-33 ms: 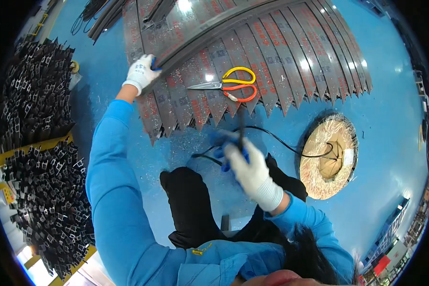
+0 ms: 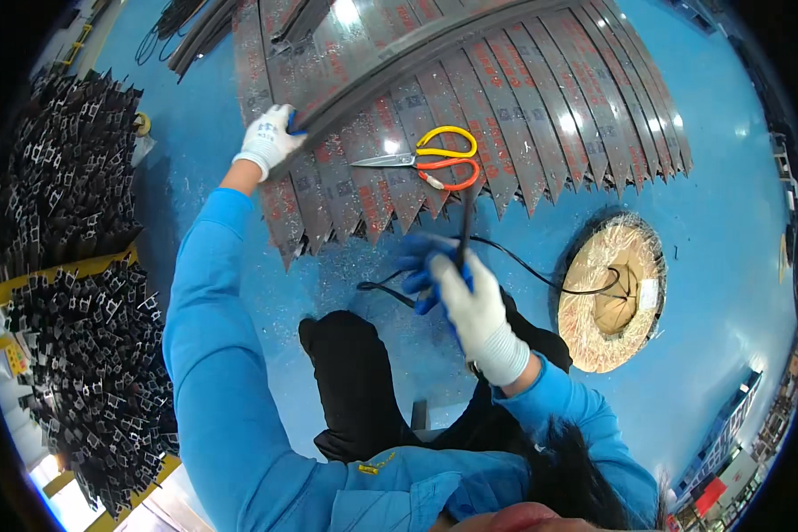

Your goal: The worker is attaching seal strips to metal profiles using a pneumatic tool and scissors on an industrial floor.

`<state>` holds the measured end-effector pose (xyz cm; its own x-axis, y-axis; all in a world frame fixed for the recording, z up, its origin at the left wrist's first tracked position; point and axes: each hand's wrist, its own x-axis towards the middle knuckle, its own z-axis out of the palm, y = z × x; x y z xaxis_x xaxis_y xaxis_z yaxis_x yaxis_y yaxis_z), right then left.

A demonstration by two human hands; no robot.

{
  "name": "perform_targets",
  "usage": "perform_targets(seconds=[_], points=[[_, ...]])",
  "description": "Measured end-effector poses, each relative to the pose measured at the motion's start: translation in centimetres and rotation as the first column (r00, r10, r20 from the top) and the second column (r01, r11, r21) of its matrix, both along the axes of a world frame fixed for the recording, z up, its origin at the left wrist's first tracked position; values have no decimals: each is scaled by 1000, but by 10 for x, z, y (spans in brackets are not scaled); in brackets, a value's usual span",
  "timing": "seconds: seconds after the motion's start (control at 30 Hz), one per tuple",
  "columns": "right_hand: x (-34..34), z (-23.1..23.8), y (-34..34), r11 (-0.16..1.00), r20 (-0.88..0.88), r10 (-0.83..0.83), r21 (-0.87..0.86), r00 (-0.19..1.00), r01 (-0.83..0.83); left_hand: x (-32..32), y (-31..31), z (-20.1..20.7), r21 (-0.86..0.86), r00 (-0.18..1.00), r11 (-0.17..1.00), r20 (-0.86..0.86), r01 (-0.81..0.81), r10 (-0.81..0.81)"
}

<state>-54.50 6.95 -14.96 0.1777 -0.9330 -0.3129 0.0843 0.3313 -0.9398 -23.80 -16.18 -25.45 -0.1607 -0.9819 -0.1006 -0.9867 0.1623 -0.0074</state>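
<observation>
Head view: glossy blue workshop floor (image 2: 727, 266)

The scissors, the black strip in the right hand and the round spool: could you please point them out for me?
scissors (image 2: 430, 160): head view, at the pivot where blades meet handles.
black strip (image 2: 464, 232): head view, on its length above the gloved right hand.
round spool (image 2: 594, 332): head view, on its wrapped face.

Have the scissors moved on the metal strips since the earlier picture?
No. The scissors lie at the same spot on the metal strips, blades pointing left, as earlier.
</observation>
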Motion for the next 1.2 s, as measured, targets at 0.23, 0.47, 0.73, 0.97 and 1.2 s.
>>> perform_targets(seconds=[0.23, 0.47, 0.73, 0.97, 1.2], points=[[-15, -2, -14, 963, 229, -160, 251, 960, 100, -30, 50, 60, 12, 991, 999, -124, 45, -43], [-16, -59, -49, 858, 426, -514, 280, 745, 431, -98, 149, 137, 83, 937, 978, -314, 191, -157], [-18, -39, -18, 728, 258, -550, 615, 794, 304, -150, 288, 142, -66, 919, 993, -377, 94, -112], [12, -45, 29, 907, 255, -284, 384, 924, 172, -150, 376, 143, -130, 949, 987, -312, -91, 47], [37, -58, 47, 992, 236, -57, 124, 970, 28, -167, 428, 116, -167, 804, 896, -529, -412, 271]])
